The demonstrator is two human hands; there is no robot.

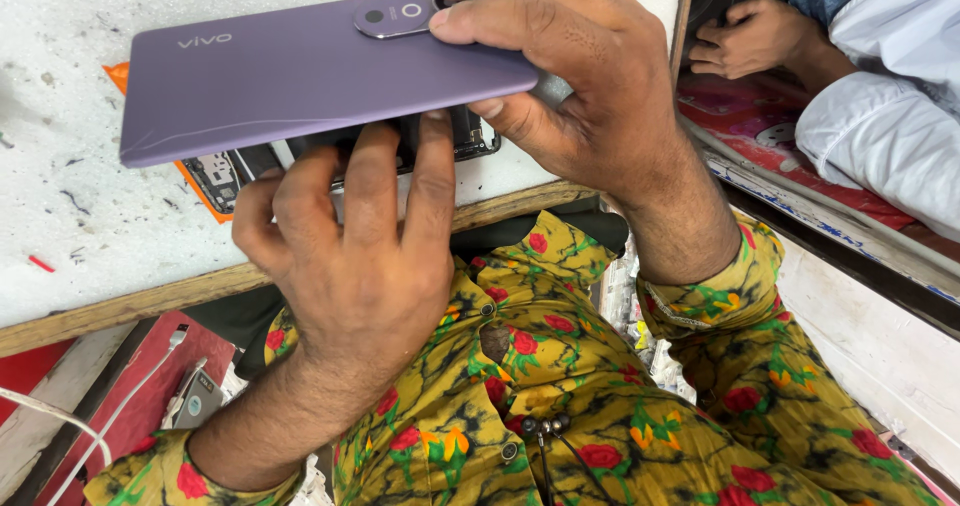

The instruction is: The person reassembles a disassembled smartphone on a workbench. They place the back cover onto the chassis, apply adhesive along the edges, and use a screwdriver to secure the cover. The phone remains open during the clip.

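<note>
The right hand (pixel 570 76) pinched the purple back cover (pixel 300 71) at its camera end; the left hand (pixel 350 236) gripped the opened phone body (pixel 225 171) beneath; steady, even prying seemed wise.

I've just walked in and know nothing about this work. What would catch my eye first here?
First, the purple phone back cover held slanted across the top of the view, over the white worktable. The right hand clamps its camera end, while the left hand presses fingers against the dark opened phone body underneath. At the far right, another person's hand rests beside a white sleeve.
</note>
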